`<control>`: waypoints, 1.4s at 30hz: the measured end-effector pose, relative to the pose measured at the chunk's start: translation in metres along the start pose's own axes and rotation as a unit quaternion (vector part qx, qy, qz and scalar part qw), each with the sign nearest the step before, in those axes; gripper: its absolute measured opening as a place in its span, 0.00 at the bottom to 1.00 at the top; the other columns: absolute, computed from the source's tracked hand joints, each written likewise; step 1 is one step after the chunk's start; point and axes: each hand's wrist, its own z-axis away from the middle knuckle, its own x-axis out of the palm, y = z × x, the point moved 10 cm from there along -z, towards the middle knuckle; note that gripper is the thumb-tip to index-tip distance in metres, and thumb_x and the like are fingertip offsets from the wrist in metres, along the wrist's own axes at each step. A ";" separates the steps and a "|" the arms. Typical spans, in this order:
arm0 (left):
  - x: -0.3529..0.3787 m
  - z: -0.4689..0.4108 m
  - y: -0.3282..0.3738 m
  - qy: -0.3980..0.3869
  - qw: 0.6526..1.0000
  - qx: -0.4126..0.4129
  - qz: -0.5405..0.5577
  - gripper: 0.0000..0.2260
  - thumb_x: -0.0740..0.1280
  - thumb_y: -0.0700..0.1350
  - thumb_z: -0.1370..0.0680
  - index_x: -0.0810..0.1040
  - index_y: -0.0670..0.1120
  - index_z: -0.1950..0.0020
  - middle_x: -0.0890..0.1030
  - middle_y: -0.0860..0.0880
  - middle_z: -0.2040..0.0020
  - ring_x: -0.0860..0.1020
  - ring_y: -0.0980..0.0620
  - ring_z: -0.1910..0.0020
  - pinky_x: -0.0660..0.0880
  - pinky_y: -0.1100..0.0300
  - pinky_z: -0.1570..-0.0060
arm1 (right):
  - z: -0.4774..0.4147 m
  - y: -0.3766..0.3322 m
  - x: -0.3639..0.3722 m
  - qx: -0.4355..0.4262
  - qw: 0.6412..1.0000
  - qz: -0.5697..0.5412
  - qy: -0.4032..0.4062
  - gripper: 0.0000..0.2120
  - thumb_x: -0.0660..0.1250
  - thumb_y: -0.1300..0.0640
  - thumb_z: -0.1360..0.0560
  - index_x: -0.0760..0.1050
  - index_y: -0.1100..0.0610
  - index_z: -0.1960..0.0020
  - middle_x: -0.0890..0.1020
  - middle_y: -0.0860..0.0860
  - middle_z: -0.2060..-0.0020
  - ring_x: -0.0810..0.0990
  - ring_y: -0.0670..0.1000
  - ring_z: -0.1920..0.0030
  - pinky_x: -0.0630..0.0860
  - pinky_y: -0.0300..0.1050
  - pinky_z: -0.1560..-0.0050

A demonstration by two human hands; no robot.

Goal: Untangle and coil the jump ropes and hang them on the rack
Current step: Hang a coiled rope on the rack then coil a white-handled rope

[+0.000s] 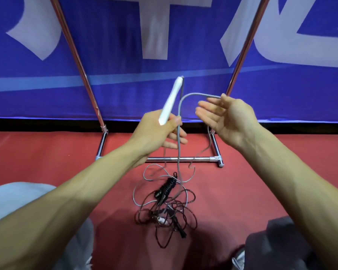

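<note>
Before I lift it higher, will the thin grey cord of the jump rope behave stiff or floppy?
Probably floppy with some spring: the thin grey cord arches from the left hand to the right hand, then hangs slack. It likely snags, since its lower loops lie mixed with the dark rope tangle.

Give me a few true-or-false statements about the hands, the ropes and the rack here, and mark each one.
1. The left hand grips a white handle. True.
2. The right hand is clenched in a fist. False: its fingers are straight and spread, and the grey cord arches over to it near the thumb.
3. The tangle of ropes hangs on the rack. False: it lies on the red floor in front of the rack's base bar.
4. A black handle lies in the tangle. True.
</note>
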 end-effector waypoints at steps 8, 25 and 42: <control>-0.024 0.000 0.021 0.063 0.991 0.030 0.118 0.07 0.61 0.42 0.17 0.73 0.41 0.53 0.82 0.45 0.64 0.85 0.45 0.63 0.82 0.53 0.65 | 0.007 0.080 0.036 0.053 0.883 0.436 -0.162 0.15 0.54 0.73 0.25 0.77 0.67 0.48 0.81 0.56 0.57 0.79 0.50 0.60 0.77 0.37 0.58; -0.046 -0.002 0.021 0.096 0.975 0.028 0.196 0.06 0.61 0.46 0.17 0.70 0.43 0.49 0.84 0.39 0.56 0.85 0.42 0.56 0.82 0.55 0.56 | -0.011 0.081 0.017 -0.048 0.788 0.601 -0.128 0.10 0.56 0.62 0.19 0.74 0.59 0.56 0.81 0.58 0.62 0.81 0.58 0.63 0.80 0.52 0.63; 0.033 0.020 -0.034 -0.187 0.972 -0.086 -0.113 0.13 0.63 0.42 0.19 0.74 0.32 0.43 0.85 0.39 0.53 0.84 0.42 0.52 0.76 0.49 0.42 | -0.009 0.000 -0.004 -0.041 0.992 0.121 0.026 0.10 0.53 0.65 0.17 0.70 0.65 0.54 0.76 0.60 0.63 0.81 0.52 0.76 0.80 0.43 0.73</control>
